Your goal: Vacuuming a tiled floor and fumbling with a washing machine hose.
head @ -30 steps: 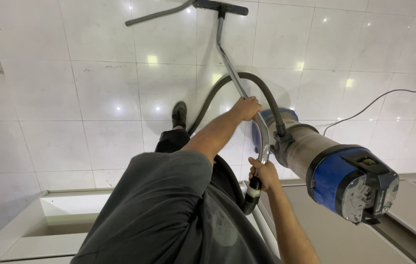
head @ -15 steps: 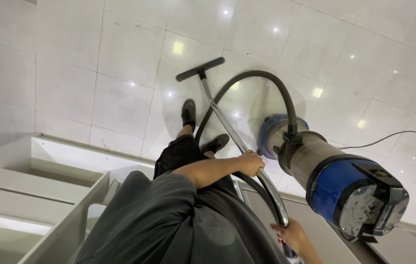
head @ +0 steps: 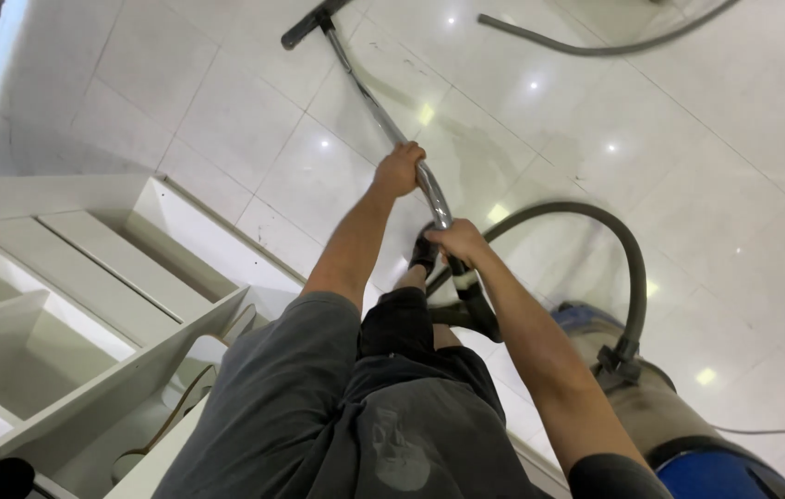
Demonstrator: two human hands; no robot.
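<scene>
Head view, looking down: left hand (head: 399,169) clenched round metal wand (head: 383,118); right hand (head: 458,242) clenched lower on same wand, above black hose cuff (head: 477,305). Wand slanted across white tiled floor (head: 706,185), floor head (head: 307,20) at top edge. Grey hose (head: 628,254) arched to canister (head: 679,434), lower right. White shelving (head: 69,305) at left.

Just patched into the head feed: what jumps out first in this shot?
Both hands grip a curved shiny metal vacuum wand at centre, left hand higher, right hand near the black hose cuff. A grey hose loops right to a blue-and-steel canister vacuum. White open shelving sits left on the glossy white tiled floor.
</scene>
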